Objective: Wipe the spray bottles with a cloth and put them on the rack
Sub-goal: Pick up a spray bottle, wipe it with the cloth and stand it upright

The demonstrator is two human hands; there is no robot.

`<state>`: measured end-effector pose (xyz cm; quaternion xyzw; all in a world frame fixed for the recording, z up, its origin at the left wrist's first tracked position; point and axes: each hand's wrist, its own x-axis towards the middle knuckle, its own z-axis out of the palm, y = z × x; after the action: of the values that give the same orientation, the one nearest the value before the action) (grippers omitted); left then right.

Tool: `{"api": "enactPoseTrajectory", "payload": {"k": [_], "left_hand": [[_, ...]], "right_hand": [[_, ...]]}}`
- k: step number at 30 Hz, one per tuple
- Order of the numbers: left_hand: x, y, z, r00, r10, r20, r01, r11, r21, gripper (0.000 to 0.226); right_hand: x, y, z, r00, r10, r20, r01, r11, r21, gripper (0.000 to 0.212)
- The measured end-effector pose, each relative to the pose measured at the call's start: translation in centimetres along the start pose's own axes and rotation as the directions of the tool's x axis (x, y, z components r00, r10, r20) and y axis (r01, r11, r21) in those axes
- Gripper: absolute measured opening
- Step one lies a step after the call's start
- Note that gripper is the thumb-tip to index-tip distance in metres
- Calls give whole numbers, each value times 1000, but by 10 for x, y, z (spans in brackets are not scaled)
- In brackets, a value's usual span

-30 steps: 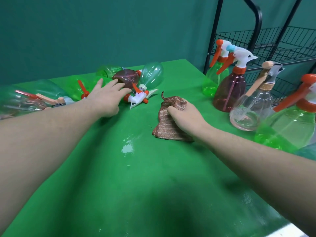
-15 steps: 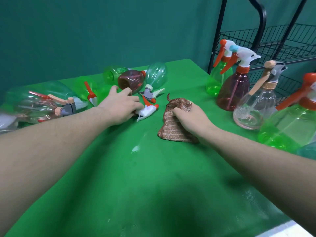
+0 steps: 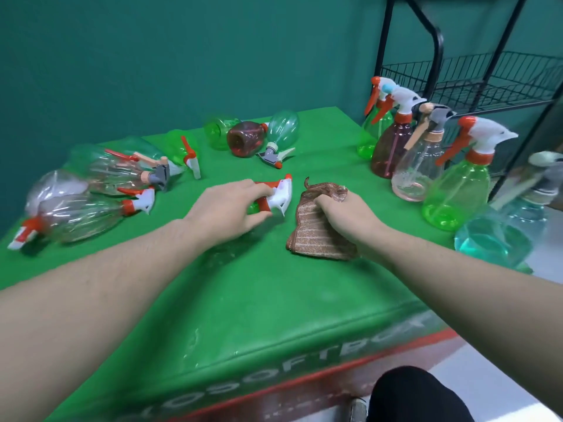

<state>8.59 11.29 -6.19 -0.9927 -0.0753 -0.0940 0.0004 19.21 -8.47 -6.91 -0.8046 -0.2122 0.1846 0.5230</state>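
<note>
Head view: near the middle of the green worktop (image 3: 259, 300), the left hand (image 3: 225, 213) grasps a spray bottle (image 3: 278, 194) lying on its side. Its long axis runs left to right, and its white and orange trigger head points right, toward the cloth (image 3: 316, 236). The right hand (image 3: 347, 214) clutches this brown cloth against the worktop. The black wire rack (image 3: 475, 83) stands beyond the right edge. Blurred white lettering on the front edge reads roughly "SOFTBOX".

Six spray bottles (image 3: 454, 190) stand upright – one cloth (image 3: 316, 236), one rack (image 3: 475, 83), two hands (image 3: 231, 210)
</note>
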Motion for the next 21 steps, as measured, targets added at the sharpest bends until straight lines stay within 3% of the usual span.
{"api": "enactPoseTrajectory", "payload": {"k": [4,8,12,16,21], "left_hand": [[-47,23,-9,997,-26,-67,19,995,-97,43],[-94,43,-14,996,-26,-85,15,991,-134,42],[-130,56,-21,994,-67,-89,55,989,-136,45],[-153,75,-29,993,-66,-94,48,983,-179,51],[-164,81,-31,994,-21,-104,4,986,-167,59]], "right_hand": [[-35,-5,3,995,74,65,-83,986,145,25],[-69,-7,9,989,105,109,-130,956,264,30],[-101,-10,16,984,95,150,-136,947,291,41],[-125,-9,23,978,56,202,-107,961,254,28],[-140,-7,24,984,50,170,-96,958,271,16]]}}
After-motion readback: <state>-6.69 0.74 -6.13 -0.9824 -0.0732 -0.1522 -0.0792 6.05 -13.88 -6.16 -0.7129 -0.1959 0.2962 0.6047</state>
